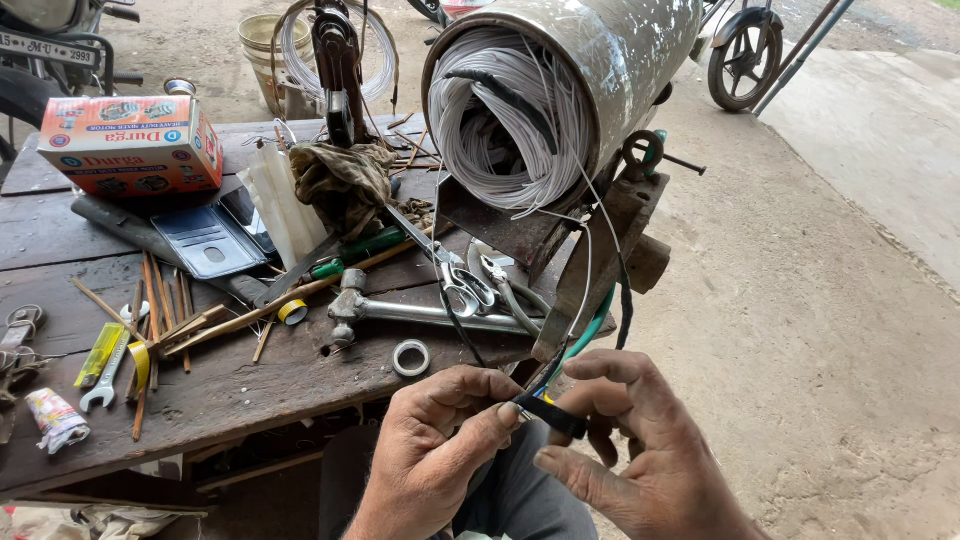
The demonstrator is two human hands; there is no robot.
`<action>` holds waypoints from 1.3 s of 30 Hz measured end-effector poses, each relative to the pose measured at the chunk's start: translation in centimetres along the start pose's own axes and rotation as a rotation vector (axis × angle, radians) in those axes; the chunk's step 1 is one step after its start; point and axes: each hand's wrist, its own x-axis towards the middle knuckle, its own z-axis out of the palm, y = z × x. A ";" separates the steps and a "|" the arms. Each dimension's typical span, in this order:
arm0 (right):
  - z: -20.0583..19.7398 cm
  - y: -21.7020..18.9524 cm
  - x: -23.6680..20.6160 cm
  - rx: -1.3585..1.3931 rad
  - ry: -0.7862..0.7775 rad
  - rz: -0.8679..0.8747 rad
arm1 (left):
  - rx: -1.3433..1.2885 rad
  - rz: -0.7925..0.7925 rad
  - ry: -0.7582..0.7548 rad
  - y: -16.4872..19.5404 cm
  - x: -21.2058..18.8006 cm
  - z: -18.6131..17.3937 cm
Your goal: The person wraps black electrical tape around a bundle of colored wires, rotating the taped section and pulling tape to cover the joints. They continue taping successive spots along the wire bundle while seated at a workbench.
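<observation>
I see the left hand (440, 445) closed in a pinch: thumb and forefinger clamp the black tape (552, 416) where it wraps the wire bundle (590, 325). The right hand (630, 440) is half open, fingers spread and curled around the same joint; the fingertips touch the tape end, but I cannot tell whether they grip it. The joint sits low in the view, just in front of the workbench (250, 390) edge, with green, black and white leads rising from it.

Containers:
- Metal motor housing (600, 60), lying on its side at the bench corner, open end toward me. It holds dense coils of white winding wire (510, 120).
- Orange and white carton (130, 145), back left on the bench, closed; contents not visible.
- Pale bucket (262, 45), behind the bench; contents cannot be determined.

On the bench near the hands: a hammer (400, 310), scissors (460, 285), a white tape roll (411, 357), a green-handled screwdriver (355, 252).
</observation>
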 end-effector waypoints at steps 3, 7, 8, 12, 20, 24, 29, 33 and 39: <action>0.2 0.6 0.0 -0.190 0.093 -0.311 | 0.081 0.070 0.005 0.3 0.0 0.3; 0.4 1.7 0.9 -0.663 0.243 -0.856 | 0.230 0.101 0.051 0.7 -0.3 0.7; 0.1 1.8 0.8 -0.718 0.239 -0.881 | 0.253 0.079 0.076 0.7 -0.3 0.8; -1.6 1.2 -0.6 -0.874 0.194 -0.858 | 0.276 0.249 0.149 0.6 -0.4 0.9; -1.3 -4.1 0.6 -0.787 0.065 -1.041 | 0.426 0.426 0.165 0.5 -0.5 0.6; -1.5 -8.7 2.7 -0.695 -0.033 -1.081 | 0.677 0.701 0.141 0.5 -0.6 0.9; -0.6 -10.9 8.4 -0.948 -0.226 -0.736 | 0.863 0.963 0.113 0.4 -0.9 2.0; 0.9 -10.1 10.6 -1.192 -0.399 -0.437 | 0.946 1.020 0.159 0.5 -0.7 2.3; 0.0 -10.5 11.2 -1.220 -0.613 -0.256 | 0.900 0.825 0.116 0.6 -0.1 2.0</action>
